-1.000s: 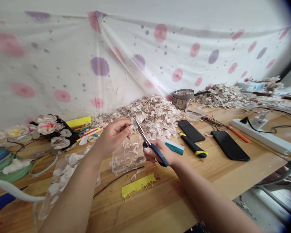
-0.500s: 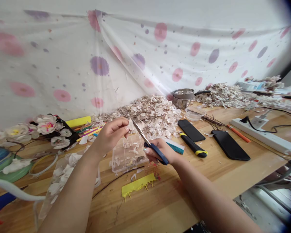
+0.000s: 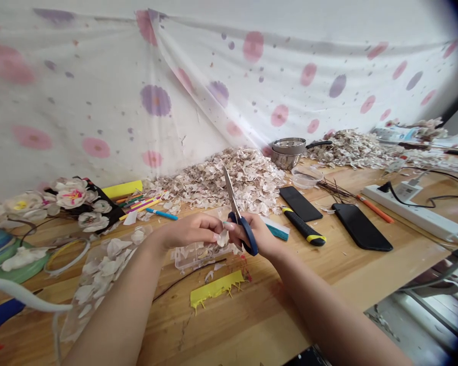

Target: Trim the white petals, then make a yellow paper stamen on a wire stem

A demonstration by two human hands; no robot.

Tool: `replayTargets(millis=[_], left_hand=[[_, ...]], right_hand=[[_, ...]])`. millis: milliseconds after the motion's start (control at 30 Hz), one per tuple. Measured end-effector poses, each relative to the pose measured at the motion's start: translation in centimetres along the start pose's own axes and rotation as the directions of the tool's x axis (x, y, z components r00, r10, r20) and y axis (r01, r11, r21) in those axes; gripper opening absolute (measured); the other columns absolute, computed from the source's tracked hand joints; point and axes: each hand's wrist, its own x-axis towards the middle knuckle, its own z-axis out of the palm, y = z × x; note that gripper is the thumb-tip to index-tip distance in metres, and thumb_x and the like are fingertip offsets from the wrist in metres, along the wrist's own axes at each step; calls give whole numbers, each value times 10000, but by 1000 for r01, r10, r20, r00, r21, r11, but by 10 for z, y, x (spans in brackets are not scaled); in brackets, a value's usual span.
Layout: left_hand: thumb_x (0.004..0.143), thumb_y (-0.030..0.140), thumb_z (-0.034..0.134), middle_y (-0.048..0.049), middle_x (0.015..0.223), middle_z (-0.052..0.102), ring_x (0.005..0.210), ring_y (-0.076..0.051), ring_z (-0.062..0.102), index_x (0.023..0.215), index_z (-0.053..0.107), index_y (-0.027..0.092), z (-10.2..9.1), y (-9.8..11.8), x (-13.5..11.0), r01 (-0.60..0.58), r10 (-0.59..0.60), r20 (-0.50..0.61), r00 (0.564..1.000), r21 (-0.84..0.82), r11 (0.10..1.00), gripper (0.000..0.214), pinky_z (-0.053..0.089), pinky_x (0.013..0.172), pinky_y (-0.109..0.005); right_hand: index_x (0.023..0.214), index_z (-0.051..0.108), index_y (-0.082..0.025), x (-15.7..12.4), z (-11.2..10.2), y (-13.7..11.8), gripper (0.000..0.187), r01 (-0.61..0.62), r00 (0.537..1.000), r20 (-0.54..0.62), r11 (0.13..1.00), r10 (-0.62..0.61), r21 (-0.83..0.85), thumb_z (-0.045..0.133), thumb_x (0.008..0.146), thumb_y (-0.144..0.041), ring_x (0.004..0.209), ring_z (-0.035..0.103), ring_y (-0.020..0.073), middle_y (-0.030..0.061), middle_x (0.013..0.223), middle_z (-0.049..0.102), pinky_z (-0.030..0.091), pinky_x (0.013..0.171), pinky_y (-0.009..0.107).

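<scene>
Right of the right hand (image 3: 260,240), bare wooden table (image 3: 328,274) lies open up to the utility knife (image 3: 304,232) and black phone (image 3: 362,230). The petal heap (image 3: 221,180) blocks the back, and a plastic bag of petals (image 3: 99,272) crowds the left.

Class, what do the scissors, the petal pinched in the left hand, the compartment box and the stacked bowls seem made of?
Scissors: bright metal blades, likely steel; dark blue plastic-looking handles.
Petal: thin, white, matte; paper or fabric, unclear.
Compartment box: clear glossy hard plastic; contents show through.
Stacked bowls: probably stainless steel, silver-grey sheen.
</scene>
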Motion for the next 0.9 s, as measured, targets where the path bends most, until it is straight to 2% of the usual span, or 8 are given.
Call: replayTargets(millis=[100, 233, 433, 600, 733, 800, 900], left_hand=[[704, 295, 587, 32, 633, 568, 596, -146, 535, 691, 616, 208, 3, 1, 2, 30, -32, 62, 998, 27, 999, 92, 420, 575, -251], [717, 294, 574, 30, 665, 573, 628, -147, 546, 723, 624, 218, 2, -3, 2, 28, -30, 44, 999, 48, 998, 91, 438, 594, -246], [746, 308, 578, 6, 706, 597, 677, -156, 560, 743, 639, 205, 1, -2, 1, 13, -8, -101, 995, 49, 999, 120, 475, 642, -270], [763, 332, 564, -10, 760, 631, 692, -161, 581, 783, 645, 201, -2, 3, -2, -1, 11, -253, 967, 41, 999, 155, 483, 647, -284], [770, 353, 592, -9, 766, 619, 688, -155, 554, 786, 648, 196, -10, 7, -10, -23, 54, -399, 915, 82, 996, 167, 453, 639, -282], [797, 359, 593, 0, 762, 593, 697, -150, 532, 804, 635, 200, -13, 10, -15, -34, 81, -485, 871, 104, 994, 165, 438, 646, -278], [827, 363, 609, 9, 767, 584, 694, -140, 518, 838, 631, 205, -13, 13, -22, -58, 123, -607, 785, 125, 990, 161, 425, 637, -261]], right_hand=[[648, 529, -178, -2, 2, -2, 368, -21, 1000, -17, 1000, 21, -18, 701, 745, -489, 437, 393, 73, -55, 502, 475, 300, 409, 199], [639, 528, -178, -2, 4, -1, 305, -17, 996, -84, 999, 13, -45, 713, 717, -408, 465, 367, 69, -56, 529, 460, 293, 426, 192], [655, 529, -183, 0, 5, -4, 272, -39, 981, -192, 998, 29, -52, 704, 700, -387, 458, 407, 83, -56, 503, 467, 321, 424, 198], [663, 512, -193, 0, 5, -3, 385, -33, 979, -203, 998, 23, -44, 699, 717, -525, 436, 416, 89, -52, 489, 474, 318, 410, 207], [627, 443, -208, 1, 1, 4, 538, 15, 985, -167, 997, -28, -78, 533, 797, -710, 408, 367, 82, -57, 465, 422, 344, 427, 230], [656, 432, -214, 1, -2, 8, 578, 33, 990, -133, 994, -46, -101, 460, 799, -773, 423, 356, 90, -64, 482, 384, 379, 456, 248], [759, 456, -214, 1, -5, 9, 616, 67, 995, -61, 982, -79, -177, 420, 775, -829, 559, 436, 131, -25, 630, 444, 441, 557, 281]])
